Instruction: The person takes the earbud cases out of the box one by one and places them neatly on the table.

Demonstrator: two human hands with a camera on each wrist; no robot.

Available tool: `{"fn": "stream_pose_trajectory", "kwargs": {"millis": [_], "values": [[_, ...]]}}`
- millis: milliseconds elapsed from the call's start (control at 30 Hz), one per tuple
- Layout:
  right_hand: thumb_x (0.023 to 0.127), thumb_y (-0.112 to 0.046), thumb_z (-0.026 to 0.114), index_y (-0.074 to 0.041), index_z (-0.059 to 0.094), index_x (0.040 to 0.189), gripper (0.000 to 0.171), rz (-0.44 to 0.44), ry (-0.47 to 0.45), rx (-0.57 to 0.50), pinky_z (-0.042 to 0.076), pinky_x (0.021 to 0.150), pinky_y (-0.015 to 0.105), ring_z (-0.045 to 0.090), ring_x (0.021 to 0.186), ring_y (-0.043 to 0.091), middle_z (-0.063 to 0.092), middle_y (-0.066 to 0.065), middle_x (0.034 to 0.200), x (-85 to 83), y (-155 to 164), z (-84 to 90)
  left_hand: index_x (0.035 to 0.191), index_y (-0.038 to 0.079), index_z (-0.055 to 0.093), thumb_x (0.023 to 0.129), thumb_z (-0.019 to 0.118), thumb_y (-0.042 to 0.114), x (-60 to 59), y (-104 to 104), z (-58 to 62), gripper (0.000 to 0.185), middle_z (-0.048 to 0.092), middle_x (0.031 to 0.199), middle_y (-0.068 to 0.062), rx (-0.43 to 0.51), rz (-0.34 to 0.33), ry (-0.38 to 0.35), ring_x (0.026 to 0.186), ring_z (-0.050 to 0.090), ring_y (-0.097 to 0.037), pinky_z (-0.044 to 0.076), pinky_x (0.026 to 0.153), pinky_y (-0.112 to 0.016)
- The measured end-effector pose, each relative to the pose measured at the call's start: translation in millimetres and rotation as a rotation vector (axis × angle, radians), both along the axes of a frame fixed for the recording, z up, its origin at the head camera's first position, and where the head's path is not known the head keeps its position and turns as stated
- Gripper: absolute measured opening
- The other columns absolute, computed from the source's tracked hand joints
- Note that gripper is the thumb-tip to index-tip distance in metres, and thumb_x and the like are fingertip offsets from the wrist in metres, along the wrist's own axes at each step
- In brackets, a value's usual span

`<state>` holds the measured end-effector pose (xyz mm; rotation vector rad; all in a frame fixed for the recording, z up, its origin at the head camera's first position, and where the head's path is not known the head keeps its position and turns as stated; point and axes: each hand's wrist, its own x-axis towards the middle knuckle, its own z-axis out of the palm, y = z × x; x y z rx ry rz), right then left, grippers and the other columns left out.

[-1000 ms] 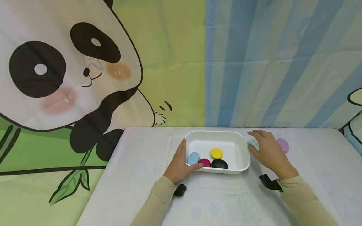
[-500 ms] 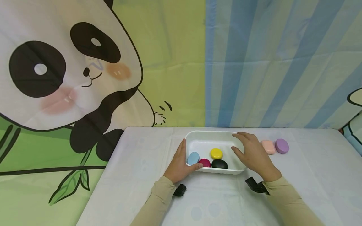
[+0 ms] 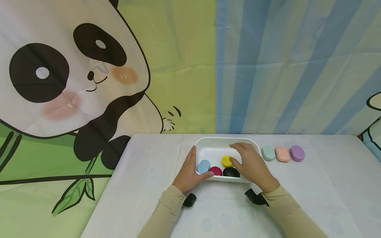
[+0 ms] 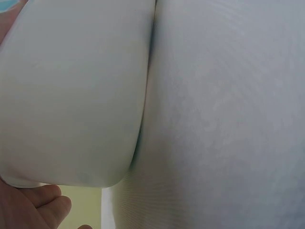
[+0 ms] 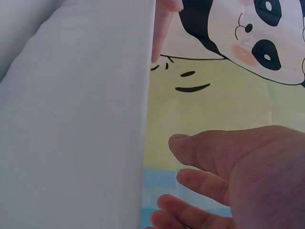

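Right hand [image 3: 255, 167] shifted leftward, fingers [image 3: 242, 147] loose | yellow disc [image 3: 226, 161] glossy | left hand [image 3: 188, 173] gripping tray [image 3: 212, 152]

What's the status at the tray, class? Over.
Left hand holds white tray. Right hand empty, near yellow piece, contact unclear. Possible obstacle: black piece, close beside yellow piece.

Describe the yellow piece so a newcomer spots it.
On the table, find the white tray. Inside, by the right hand, the yellow piece lies just beyond the black piece. Its bright yellow distinguishes it from that one, the crimson piece and the pale blue piece.
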<state>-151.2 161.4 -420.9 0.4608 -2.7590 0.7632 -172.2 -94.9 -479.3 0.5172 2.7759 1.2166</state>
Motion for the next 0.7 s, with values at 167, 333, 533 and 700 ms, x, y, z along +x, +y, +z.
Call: {"fn": "stream_pose_trajectory", "kwargs": {"millis": [167,333,533,700], "values": [[0.089,-0.015,0.077,0.002,0.063,0.130,0.047,0.016,-0.008,-0.018,0.047,0.101,0.053,0.052,0.122,0.042,0.061,0.021,0.129,0.1,-13,-1.1,0.162,0.009,0.000,0.079,0.078,0.061,0.3,0,1.1,0.125,0.006,0.169,-0.004,0.012,-0.006,0.007,0.152,0.016,-0.023,0.024,0.120,-0.044],[0.089,-0.017,0.077,0.002,0.063,0.129,0.046,0.031,-0.010,-0.045,0.048,0.100,0.052,0.053,0.121,0.041,0.061,0.020,0.129,0.1,-26,-2.6,0.162,0.006,0.001,0.079,0.078,0.060,1.0,1,3.0,0.126,0.007,0.169,-0.007,0.011,-0.007,0.009,0.152,0.017,-0.024,0.026,0.119,-0.046],[0.088,-0.018,0.078,0.000,0.063,0.130,0.048,0.037,-0.027,-0.058,0.048,0.099,0.052,0.055,0.119,0.039,0.061,0.020,0.128,-3.2,-38,-6.0,0.162,0.009,-0.001,0.079,0.079,0.059,0.1,0,2.1,0.126,0.007,0.169,-0.008,0.011,-0.007,0.006,0.152,0.018,-0.026,0.026,0.119,-0.047],[0.089,-0.019,0.078,0.000,0.063,0.131,0.049,0.043,-0.051,-0.026,0.050,0.097,0.050,0.056,0.116,0.039,0.063,0.021,0.126,-7.7,-47,-10.3,0.162,0.010,-0.003,0.078,0.079,0.060,-1.3,-1,-0.3,0.127,0.007,0.169,-0.010,0.014,-0.023,0.019,0.152,0.017,-0.025,0.026,0.119,-0.046]]}}
